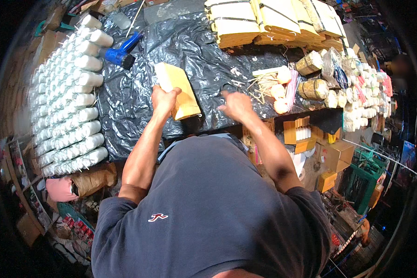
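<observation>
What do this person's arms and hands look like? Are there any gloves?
No gloves: the left hand and right hand are bare. The forearms are uncovered, below short, dark sleeves on a grey-blue T-shirt with a small red-and-white mark.

Around me the cluttered room is rather dim toward the right, while a strong light shines on the wide table covered with wrinkled, shiny black plastic (pixel 123 102), and below its right end I see an open brown cardboard box (pixel 339 156) and a dark green, frame-like stand (pixel 369 169).
</observation>
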A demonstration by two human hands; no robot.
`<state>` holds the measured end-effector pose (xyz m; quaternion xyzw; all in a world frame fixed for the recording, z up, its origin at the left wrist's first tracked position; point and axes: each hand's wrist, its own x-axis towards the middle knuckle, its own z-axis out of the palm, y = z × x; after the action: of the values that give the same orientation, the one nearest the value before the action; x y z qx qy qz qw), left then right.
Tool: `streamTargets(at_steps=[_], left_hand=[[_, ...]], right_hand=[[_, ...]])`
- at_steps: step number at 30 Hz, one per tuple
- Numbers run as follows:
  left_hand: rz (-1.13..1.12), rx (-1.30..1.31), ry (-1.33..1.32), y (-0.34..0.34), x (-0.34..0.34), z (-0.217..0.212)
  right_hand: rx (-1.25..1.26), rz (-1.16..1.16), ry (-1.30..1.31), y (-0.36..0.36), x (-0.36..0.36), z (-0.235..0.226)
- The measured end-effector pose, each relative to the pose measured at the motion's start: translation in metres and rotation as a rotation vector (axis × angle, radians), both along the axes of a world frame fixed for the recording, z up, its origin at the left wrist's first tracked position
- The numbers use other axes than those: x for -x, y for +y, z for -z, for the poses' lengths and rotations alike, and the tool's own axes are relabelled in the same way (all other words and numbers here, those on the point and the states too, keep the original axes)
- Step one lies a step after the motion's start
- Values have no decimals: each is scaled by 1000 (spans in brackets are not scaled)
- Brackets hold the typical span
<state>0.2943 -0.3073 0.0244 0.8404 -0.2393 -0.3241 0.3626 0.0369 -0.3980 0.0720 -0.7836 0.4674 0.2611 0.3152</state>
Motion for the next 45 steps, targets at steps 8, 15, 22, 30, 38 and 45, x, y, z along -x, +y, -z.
streamTargets(at_steps=[8, 15, 22, 30, 38, 45], left_hand=[[-72, 69, 1159, 10, -26, -15], [117, -48, 1111, -8, -22, -31], [291, 111, 773, 16, 9, -31], [294, 266, 650, 29, 8, -15], [263, 446, 698, 32, 13, 2], [295, 494, 748, 34, 10, 19]], right_hand=[[393, -218, -1081, 51, -9, 31], [389, 202, -880, 77, -45, -9], [323, 377, -767, 87, -51, -3], [-430, 288, -1097, 28, -38, 46], [-889, 533, -1191, 31, -43, 51], [-801, 414, -1170, 16, -38, 57]])
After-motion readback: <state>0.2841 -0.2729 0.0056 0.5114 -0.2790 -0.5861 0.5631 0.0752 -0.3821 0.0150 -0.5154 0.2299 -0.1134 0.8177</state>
